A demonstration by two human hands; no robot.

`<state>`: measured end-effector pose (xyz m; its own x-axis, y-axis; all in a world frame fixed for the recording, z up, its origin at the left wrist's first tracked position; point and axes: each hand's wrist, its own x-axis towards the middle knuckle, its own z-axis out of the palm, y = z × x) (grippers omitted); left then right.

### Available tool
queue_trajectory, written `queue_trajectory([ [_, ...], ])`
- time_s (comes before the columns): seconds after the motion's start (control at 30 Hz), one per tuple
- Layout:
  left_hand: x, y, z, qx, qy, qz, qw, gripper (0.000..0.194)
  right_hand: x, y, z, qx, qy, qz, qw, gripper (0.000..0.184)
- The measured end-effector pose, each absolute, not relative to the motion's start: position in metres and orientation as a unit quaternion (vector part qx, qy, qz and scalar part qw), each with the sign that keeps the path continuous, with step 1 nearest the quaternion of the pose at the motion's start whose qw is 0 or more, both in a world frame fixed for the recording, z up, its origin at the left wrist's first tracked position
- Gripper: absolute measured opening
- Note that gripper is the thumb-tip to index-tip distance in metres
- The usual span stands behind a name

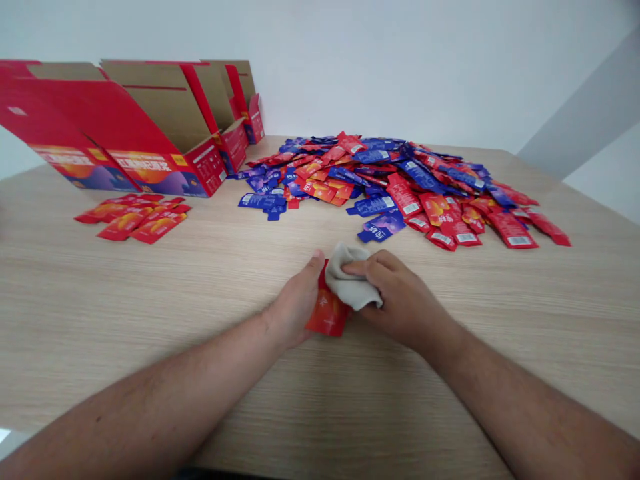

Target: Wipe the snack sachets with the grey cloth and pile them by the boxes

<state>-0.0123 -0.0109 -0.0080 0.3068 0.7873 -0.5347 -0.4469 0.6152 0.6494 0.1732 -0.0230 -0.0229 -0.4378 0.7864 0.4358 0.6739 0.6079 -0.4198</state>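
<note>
My left hand [299, 301] grips a red sachet [327, 315] by its left side, thumb along the edge. Bunched in my right hand [400, 293] is a pale grey cloth [346, 280], which lies against the top right part of that sachet. The cloth covers part of the sachet's face, and some right-hand fingers are hidden behind it. Both hands are close together above the table, in front of a blue sachet [383, 227] at the near edge of a big pile. Several red sachets [135, 217] lie in overlapping rows to the left.
A large heap of red and blue sachets [370, 157] spreads across the back of the wooden table [200, 287]. Open red cardboard boxes [173, 167] with tall raised flaps stand at the back left. Behind everything rises a white wall [400, 67].
</note>
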Motion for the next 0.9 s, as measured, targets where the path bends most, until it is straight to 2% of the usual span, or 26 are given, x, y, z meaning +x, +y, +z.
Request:
queue_trajectory([
  [0.1, -0.0142, -0.0106, -0.0102, 0.220, 0.436, 0.375, 0.788, 0.064, 0.1756, -0.0205, -0.0242, -0.469, -0.819, 0.068, 0.325, 0.048],
  [0.27, -0.0123, -0.0130, -0.0078, 0.211, 0.430, 0.414, 0.774, 0.058, 0.1737, -0.0228, -0.0219, -0.417, -0.850, 0.077, 0.312, 0.048],
  [0.4, -0.0124, -0.0145, -0.0042, 0.235, 0.455, 0.357, 0.781, 0.066, 0.1761, -0.0195, -0.0206, -0.459, -0.819, 0.039, 0.343, 0.045],
  [0.57, -0.0126, -0.0144, -0.0075, 0.211, 0.425, 0.419, 0.775, 0.053, 0.1734, -0.0239, -0.0198, -0.412, -0.853, 0.076, 0.310, 0.047],
  [0.73, -0.0164, -0.0123, -0.0096, 0.243, 0.417, 0.349, 0.803, 0.069, 0.1775, -0.0190, -0.0206, -0.462, -0.822, 0.040, 0.331, 0.050],
  [0.9, -0.0155, -0.0116, -0.0110, 0.229, 0.399, 0.408, 0.788, 0.057, 0.1741, -0.0235, -0.0176, -0.407, -0.859, 0.077, 0.300, 0.047],
])
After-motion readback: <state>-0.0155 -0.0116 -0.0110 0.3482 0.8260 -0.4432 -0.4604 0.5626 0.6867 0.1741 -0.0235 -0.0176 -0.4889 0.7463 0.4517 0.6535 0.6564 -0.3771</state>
